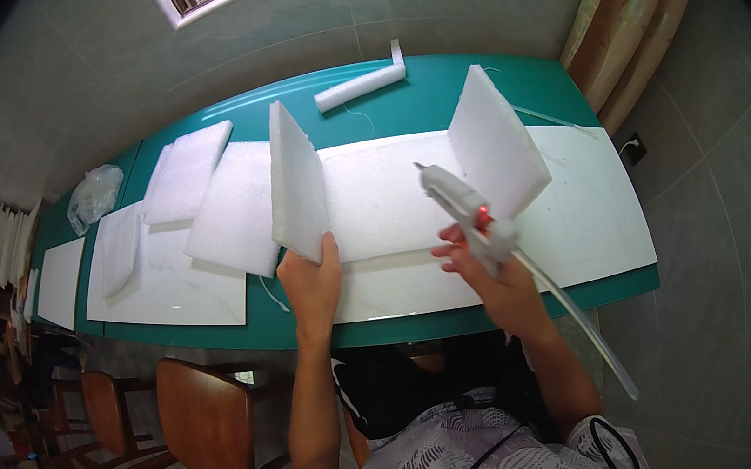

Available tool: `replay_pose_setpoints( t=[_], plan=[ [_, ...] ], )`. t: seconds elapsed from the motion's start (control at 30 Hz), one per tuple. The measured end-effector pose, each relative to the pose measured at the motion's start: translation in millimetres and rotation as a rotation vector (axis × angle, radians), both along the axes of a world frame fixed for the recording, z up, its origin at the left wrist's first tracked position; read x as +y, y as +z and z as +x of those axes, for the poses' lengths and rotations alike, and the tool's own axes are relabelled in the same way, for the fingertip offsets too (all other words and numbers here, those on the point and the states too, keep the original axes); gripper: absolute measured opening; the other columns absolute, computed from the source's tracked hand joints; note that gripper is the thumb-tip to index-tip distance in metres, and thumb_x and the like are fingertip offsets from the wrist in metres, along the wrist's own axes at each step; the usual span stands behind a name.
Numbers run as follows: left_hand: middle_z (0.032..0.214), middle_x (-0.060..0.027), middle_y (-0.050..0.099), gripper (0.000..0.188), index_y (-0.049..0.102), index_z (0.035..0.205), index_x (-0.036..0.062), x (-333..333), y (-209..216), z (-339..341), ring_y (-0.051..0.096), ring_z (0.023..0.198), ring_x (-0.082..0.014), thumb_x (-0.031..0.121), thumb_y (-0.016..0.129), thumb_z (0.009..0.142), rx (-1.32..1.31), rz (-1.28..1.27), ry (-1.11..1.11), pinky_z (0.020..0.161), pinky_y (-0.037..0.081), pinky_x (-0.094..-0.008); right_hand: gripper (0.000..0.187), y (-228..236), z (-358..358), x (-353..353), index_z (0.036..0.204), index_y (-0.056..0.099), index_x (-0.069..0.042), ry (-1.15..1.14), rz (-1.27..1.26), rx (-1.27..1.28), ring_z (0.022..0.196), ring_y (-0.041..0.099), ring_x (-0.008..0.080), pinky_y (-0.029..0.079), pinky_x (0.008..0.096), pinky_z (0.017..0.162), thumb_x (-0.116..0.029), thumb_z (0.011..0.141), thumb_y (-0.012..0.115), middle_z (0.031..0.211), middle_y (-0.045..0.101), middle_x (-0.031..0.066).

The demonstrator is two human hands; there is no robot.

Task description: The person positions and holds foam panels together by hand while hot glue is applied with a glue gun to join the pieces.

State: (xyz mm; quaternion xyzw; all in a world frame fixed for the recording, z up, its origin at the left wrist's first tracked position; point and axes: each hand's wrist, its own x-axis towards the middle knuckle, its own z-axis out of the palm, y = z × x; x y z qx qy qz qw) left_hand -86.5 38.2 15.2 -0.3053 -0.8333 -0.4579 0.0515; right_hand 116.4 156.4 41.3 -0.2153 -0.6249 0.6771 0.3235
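My left hand (pixel 313 284) grips the near lower corner of an upright white foam panel (pixel 296 183), its thumb on the inner face. That panel stands at the left end of a flat foam sheet (pixel 389 195). Another upright foam panel (pixel 497 140) rises at the sheet's right end. In my right hand (pixel 494 281) is a white hot glue gun (pixel 465 200) with a red light glowing on it. Its nozzle points up and left, over the flat sheet. A long translucent glue stick (pixel 583 321) trails from its back. Whether the panels are joined to the sheet I cannot tell.
The foam lies on a white marbled board (pixel 593 208) on a green table (pixel 461 320). Loose foam sheets (pixel 190 173) lie at left on another white board (pixel 205 298), near a crumpled plastic bag (pixel 96 196). A foam strip (pixel 362 88) lies at the back. Wooden chairs (pixel 205 410) stand front left.
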Motion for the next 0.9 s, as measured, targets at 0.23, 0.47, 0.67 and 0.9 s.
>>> replay_pose_setpoints(
  t=[0.23,0.47,0.67,0.9],
  plan=[
    [0.086,-0.0236,0.071,0.028,0.066,0.096,-0.0105,3,1,0,0.071,0.08,-0.0349,0.016,0.065,0.088,-0.054,0.034,0.003,0.074,0.054,-0.0396,0.02,32,93,30,0.115,0.052,-0.001,-0.34,0.137,0.159,0.095,0.067,0.0248,0.055,0.0347,0.08,-0.011,0.098,0.053,0.116,0.058,0.0179],
    [0.088,-0.0234,0.071,0.029,0.066,0.098,-0.0102,-1,-2,-5,0.071,0.082,-0.0351,0.017,0.066,0.088,-0.111,0.038,-0.014,0.075,0.054,-0.0401,0.026,16,86,99,0.116,0.051,-0.003,-0.545,0.014,0.199,0.114,0.062,0.0316,0.049,0.0425,0.099,-0.022,0.099,0.057,0.124,0.057,0.0191],
    [0.095,-0.0245,0.07,0.034,0.062,0.108,-0.0094,-3,-16,-17,0.07,0.089,-0.0364,0.018,0.065,0.088,-0.113,0.081,-0.085,0.08,0.053,-0.0421,0.043,-10,15,126,0.128,0.047,-0.006,-0.321,-0.211,0.017,0.127,0.052,0.0271,0.041,0.0387,0.106,-0.033,0.098,0.059,0.131,0.055,0.0157],
    [0.103,-0.0247,0.069,0.041,0.055,0.119,-0.009,4,-21,-23,0.069,0.094,-0.0359,0.017,0.064,0.088,-0.191,0.101,-0.147,0.084,0.052,-0.0416,0.05,-26,-14,124,0.141,0.043,-0.007,-0.291,-0.326,-0.03,0.09,0.064,0.0077,0.054,0.0217,0.07,-0.032,0.1,0.053,0.113,0.063,0.0041]
  ],
)
